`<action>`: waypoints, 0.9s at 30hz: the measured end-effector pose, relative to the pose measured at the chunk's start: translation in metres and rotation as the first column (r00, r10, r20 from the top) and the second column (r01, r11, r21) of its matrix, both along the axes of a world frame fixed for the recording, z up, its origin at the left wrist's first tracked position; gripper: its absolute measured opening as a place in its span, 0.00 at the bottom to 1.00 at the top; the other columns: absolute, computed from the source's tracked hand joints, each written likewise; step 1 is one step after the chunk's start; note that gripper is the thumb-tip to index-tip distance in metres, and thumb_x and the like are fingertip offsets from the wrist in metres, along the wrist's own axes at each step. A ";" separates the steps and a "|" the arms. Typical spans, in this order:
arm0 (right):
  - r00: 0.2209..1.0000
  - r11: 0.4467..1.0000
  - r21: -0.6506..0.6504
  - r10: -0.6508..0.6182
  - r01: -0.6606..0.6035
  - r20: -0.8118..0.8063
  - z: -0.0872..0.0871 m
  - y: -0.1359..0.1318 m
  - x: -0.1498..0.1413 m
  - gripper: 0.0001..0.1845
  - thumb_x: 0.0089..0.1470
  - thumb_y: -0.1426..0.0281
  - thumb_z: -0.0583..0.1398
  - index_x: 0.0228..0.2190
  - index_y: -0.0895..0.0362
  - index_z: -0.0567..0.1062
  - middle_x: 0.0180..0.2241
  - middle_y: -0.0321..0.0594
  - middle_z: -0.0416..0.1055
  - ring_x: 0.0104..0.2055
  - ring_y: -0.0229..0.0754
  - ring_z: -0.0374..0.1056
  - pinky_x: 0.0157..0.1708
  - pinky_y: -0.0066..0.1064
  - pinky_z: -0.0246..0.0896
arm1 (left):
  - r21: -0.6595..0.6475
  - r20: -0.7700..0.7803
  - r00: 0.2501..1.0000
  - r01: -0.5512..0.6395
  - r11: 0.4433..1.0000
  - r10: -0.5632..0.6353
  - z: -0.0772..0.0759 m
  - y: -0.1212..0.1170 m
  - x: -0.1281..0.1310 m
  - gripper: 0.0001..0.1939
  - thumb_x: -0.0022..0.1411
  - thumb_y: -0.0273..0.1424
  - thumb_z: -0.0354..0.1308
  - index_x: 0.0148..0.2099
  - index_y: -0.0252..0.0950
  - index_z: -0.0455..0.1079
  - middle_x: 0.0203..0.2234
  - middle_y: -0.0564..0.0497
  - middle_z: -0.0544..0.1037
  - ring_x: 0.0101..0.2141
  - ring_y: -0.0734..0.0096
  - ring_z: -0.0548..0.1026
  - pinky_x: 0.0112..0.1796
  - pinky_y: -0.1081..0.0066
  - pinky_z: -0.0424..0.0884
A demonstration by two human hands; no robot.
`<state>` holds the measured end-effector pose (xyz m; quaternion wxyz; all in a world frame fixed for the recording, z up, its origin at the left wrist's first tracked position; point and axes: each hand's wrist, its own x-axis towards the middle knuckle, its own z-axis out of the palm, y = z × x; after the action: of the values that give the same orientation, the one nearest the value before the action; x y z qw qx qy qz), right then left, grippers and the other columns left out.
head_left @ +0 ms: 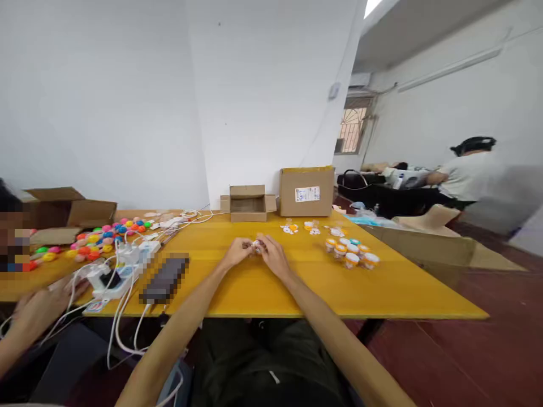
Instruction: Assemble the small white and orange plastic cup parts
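Rectangular yellow wooden table [407, 294]: I see its near edge at the person's lap, its wood stretching from the hands to the right edge.
Clear plastic tubs with orange, white and teal lids [352, 259]: clustered right; contents too small to tell.
Open brown cardboard box [248, 217]: far middle.
Small whitish piece [256, 243]: mid-table, pinched between left hand [238, 252] and right hand [274, 257]; I cannot tell its direction or long axis.
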<state>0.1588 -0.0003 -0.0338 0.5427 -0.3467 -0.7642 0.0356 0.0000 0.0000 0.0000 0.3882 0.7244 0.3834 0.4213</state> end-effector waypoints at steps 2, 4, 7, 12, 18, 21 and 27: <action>1.000 1.000 -0.005 0.004 -0.004 -0.002 0.000 0.000 0.000 0.10 0.59 0.72 0.54 0.37 0.52 0.76 0.38 0.42 0.75 0.39 0.45 0.72 0.40 0.34 0.68 | 0.022 -0.010 1.000 -0.008 1.000 0.008 -0.001 0.000 0.000 0.14 0.52 0.38 0.64 0.23 0.33 0.71 0.15 0.55 0.72 0.19 0.76 0.69 0.26 0.75 0.65; 1.000 1.000 -0.011 0.006 -0.006 -0.008 -0.001 0.000 0.000 0.10 0.59 0.72 0.54 0.37 0.52 0.76 0.38 0.42 0.75 0.38 0.45 0.72 0.41 0.35 0.68 | 0.039 -0.019 1.000 -0.014 0.999 0.015 -0.003 -0.001 0.001 0.14 0.53 0.39 0.64 0.24 0.33 0.72 0.16 0.54 0.73 0.20 0.75 0.70 0.26 0.75 0.65; 1.000 1.000 -0.029 0.008 -0.009 -0.025 0.001 -0.001 0.001 0.10 0.60 0.70 0.54 0.36 0.52 0.76 0.37 0.42 0.75 0.37 0.45 0.71 0.40 0.35 0.68 | 0.054 -0.028 0.999 -0.021 0.998 0.023 -0.004 0.000 0.000 0.14 0.55 0.39 0.63 0.26 0.33 0.74 0.17 0.54 0.74 0.21 0.74 0.71 0.27 0.75 0.66; 0.998 0.997 -0.073 0.033 -0.037 -0.052 0.006 -0.005 0.002 0.08 0.59 0.68 0.55 0.35 0.52 0.75 0.34 0.41 0.74 0.36 0.45 0.70 0.37 0.34 0.67 | 0.085 -0.020 0.999 -0.027 0.996 0.028 -0.005 0.002 0.000 0.12 0.55 0.38 0.64 0.31 0.33 0.76 0.22 0.52 0.78 0.23 0.73 0.72 0.28 0.74 0.68; 0.995 0.995 -0.075 0.052 -0.059 -0.085 0.011 -0.008 0.002 0.08 0.59 0.67 0.56 0.32 0.52 0.75 0.32 0.40 0.73 0.36 0.45 0.70 0.37 0.33 0.66 | 0.122 0.016 1.000 -0.013 0.992 0.011 -0.005 0.003 -0.001 0.13 0.55 0.39 0.64 0.36 0.34 0.78 0.29 0.49 0.81 0.30 0.68 0.76 0.33 0.72 0.71; 0.994 0.996 -0.053 0.060 -0.065 -0.091 0.012 -0.009 0.002 0.08 0.59 0.67 0.56 0.31 0.52 0.74 0.31 0.40 0.72 0.35 0.44 0.70 0.36 0.33 0.65 | 0.132 0.024 1.000 -0.006 0.991 0.003 -0.005 0.003 -0.001 0.15 0.56 0.41 0.64 0.38 0.34 0.78 0.31 0.48 0.82 0.32 0.67 0.77 0.35 0.71 0.71; 0.993 0.998 -0.035 0.048 -0.053 -0.111 0.014 -0.010 0.004 0.09 0.59 0.66 0.56 0.30 0.51 0.75 0.30 0.40 0.72 0.34 0.45 0.69 0.35 0.33 0.66 | 0.168 0.006 1.000 -0.025 0.985 0.024 -0.005 0.005 -0.003 0.14 0.57 0.40 0.64 0.39 0.35 0.78 0.32 0.48 0.82 0.33 0.66 0.77 0.37 0.70 0.71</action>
<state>0.1624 -0.0103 -0.0198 0.5762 -0.3349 -0.7410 0.0826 -0.0033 0.0051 -0.0046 0.3213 0.7490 0.3545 0.4584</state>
